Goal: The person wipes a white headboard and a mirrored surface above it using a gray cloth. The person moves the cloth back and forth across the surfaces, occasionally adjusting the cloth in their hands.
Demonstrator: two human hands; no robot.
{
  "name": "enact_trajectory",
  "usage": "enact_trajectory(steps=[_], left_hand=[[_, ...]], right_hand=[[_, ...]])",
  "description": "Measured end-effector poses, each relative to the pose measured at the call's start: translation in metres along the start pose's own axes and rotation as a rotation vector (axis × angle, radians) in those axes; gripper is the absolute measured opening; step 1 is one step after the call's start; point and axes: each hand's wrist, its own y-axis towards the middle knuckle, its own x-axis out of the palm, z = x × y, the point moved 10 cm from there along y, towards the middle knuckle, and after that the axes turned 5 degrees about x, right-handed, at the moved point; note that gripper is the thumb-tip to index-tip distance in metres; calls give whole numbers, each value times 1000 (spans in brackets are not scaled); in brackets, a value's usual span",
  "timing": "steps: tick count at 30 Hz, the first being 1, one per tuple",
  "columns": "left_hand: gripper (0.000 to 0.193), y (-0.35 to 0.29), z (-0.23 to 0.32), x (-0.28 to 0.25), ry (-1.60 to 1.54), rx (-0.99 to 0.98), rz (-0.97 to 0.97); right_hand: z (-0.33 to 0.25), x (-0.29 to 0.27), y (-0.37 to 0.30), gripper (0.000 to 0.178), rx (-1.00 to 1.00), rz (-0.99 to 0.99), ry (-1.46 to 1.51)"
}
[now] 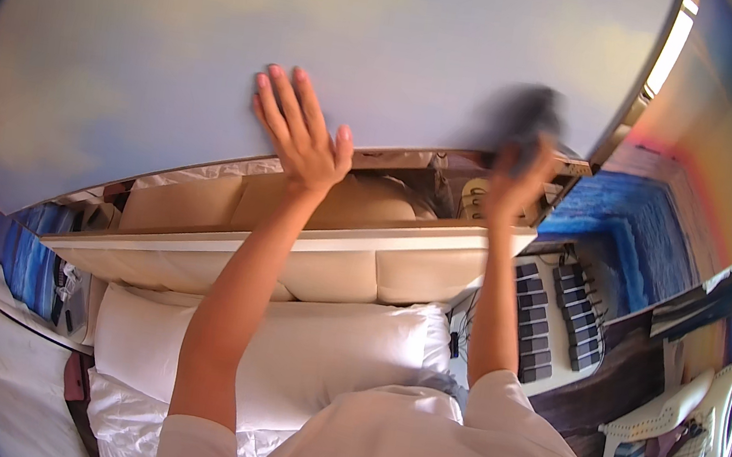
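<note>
- Two hands work at the pale panel; the left hand lies on it, fingers spread.
- The right hand is near the panel's right corner, by the dark thing; because of blur, I cannot tell how its grip closes.
- The step seems to be wiping; the next move probably calls for a steady left palm and light strokes.
- The dark thing's kind is unclear, and the panel's far edge is cut off.
</note>
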Motion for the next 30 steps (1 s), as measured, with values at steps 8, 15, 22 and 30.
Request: enact_trajectory(steps=[8, 15, 22, 30], left_hand=[[66, 5, -5, -5, -11, 12, 10], [63, 2, -2, -3, -32, -15, 14], [62, 2, -6, -4, -65, -37, 0], [64, 6, 2, -4, -32, 3, -5]], right_hand=[[-101, 52, -20, 57, -380, -434, 60], [-193, 40, 101, 40, -610, -26, 167], [-83, 34, -18, 35, -614, -478, -178], [-149, 19, 119, 32, -525, -47, 8]])
